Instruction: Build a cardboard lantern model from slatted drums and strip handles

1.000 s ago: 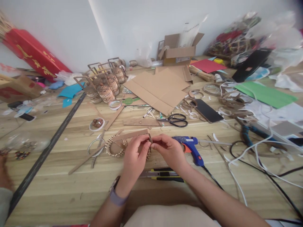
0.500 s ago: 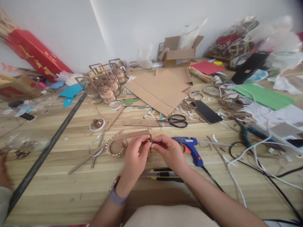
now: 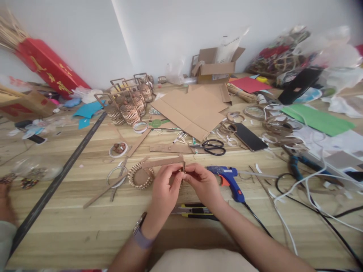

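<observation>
Both hands meet over the table's near middle. My left hand (image 3: 166,187) pinches a brown cardboard strip (image 3: 163,161) close to its right end, where it bends towards me. My right hand (image 3: 202,185) has thumb and fingertips closed on that same bent end. The strip's long part reaches left, past my left fingers. Just left of my hand lies a round cardboard piece (image 3: 141,177) edged with pale, evenly spaced sticks. Something partly hidden shows under my palms. A blue glue gun (image 3: 228,177) with an orange trigger lies beside my right hand.
Black-handled scissors (image 3: 212,146) and a phone (image 3: 251,136) lie beyond the hands. Yellow-black cutters (image 3: 197,210) are near my wrists. Small lantern-like baskets (image 3: 130,111) stand at back left, cardboard sheets (image 3: 190,109) centrally. Cables (image 3: 309,170) cross the right. Another person's arm (image 3: 5,206) shows at far left.
The whole view has shifted slightly. My left hand has uncovered more of the round stick-edged piece. Both hands keep their pinch on the strip's bent end.
</observation>
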{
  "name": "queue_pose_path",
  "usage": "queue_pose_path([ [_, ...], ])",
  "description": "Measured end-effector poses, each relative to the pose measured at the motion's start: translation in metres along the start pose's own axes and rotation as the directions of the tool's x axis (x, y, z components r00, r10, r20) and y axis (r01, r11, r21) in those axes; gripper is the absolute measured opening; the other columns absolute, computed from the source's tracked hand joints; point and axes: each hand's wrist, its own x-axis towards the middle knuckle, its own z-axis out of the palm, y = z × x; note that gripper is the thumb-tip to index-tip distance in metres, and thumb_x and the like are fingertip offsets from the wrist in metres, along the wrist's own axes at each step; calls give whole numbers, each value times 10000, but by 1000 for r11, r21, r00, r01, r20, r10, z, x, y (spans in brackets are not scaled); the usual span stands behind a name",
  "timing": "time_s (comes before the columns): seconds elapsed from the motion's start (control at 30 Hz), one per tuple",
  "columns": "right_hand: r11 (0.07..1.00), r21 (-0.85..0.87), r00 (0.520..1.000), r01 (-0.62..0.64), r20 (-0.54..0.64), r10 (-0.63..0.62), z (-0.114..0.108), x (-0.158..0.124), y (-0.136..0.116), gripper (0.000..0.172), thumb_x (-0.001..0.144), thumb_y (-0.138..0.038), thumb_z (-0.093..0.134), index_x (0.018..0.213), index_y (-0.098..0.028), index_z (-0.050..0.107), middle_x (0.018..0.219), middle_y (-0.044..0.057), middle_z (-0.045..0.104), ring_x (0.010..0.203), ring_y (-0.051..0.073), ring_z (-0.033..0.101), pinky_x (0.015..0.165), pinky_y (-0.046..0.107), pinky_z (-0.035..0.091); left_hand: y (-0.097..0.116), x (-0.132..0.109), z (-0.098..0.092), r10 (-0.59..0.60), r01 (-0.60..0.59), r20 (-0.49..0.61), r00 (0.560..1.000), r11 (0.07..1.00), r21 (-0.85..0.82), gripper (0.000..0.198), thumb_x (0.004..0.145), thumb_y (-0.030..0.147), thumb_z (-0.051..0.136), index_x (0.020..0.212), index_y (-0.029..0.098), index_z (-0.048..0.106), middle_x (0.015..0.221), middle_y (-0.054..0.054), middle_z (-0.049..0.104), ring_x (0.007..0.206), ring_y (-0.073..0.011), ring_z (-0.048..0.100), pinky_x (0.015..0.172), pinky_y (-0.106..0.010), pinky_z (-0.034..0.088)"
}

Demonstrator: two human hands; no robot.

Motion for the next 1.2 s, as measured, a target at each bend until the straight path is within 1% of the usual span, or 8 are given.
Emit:
queue_pose_path([
  [0.33,999,-27,1000,-21,18,22,-2,2,-3,36,756,-237,740,781,-230,715,769,8,714,732,176,657,704,286,532,4,0,2,9,-9,-16,1000,1000,-13,105,921,166,576,983,193,656,956,-40,708,916,-169,664,834,-283,545],
  [0.43,999,-40,999,-29,39,31,-3,3,-4,46,761,-237,730,806,-233,725,794,14,736,748,183,673,721,294,542,3,-1,1,-7,7,-20,1000,1000,-25,111,919,181,581,988,192,668,965,-48,711,922,-177,668,839,-294,551],
  [0.53,998,-54,998,-38,52,40,-4,2,-5,69,769,-243,711,834,-233,731,816,19,757,758,191,687,725,301,548,0,-3,1,-38,38,1,999,999,-28,151,924,207,578,1024,202,691,996,-56,724,942,-191,682,848,-312,560],
  [0.67,996,-77,996,-53,65,58,-6,1,-4,113,774,-264,692,870,-225,736,821,28,769,750,199,694,713,307,554,-3,-6,0,-90,90,8,996,996,-13,198,926,252,587,1075,208,709,1000,-66,743,914,-207,705,820,-333,581],
  [0.9,991,-122,996,-57,56,65,-7,3,-7,78,772,-288,705,809,-226,735,801,21,769,734,194,692,702,297,556,-1,-4,4,-33,34,-29,999,999,3,174,931,264,593,1019,222,737,980,-56,745,939,-203,695,857,-339,577],
  [1.07,991,-121,997,-48,55,55,-7,3,-9,81,764,-292,710,799,-223,732,786,23,765,728,194,694,694,293,553,0,-5,4,-44,44,-37,998,999,0,167,924,255,594,1006,212,733,985,-64,736,938,-207,687,855,-349,579],
  [1.2,993,-107,996,-53,68,60,-8,2,-8,77,776,-268,695,830,-221,722,828,33,772,753,201,705,722,312,565,2,-5,4,-64,64,-9,998,998,-13,167,915,263,606,1031,215,716,993,-66,727,935,-211,687,846,-354,579],
])
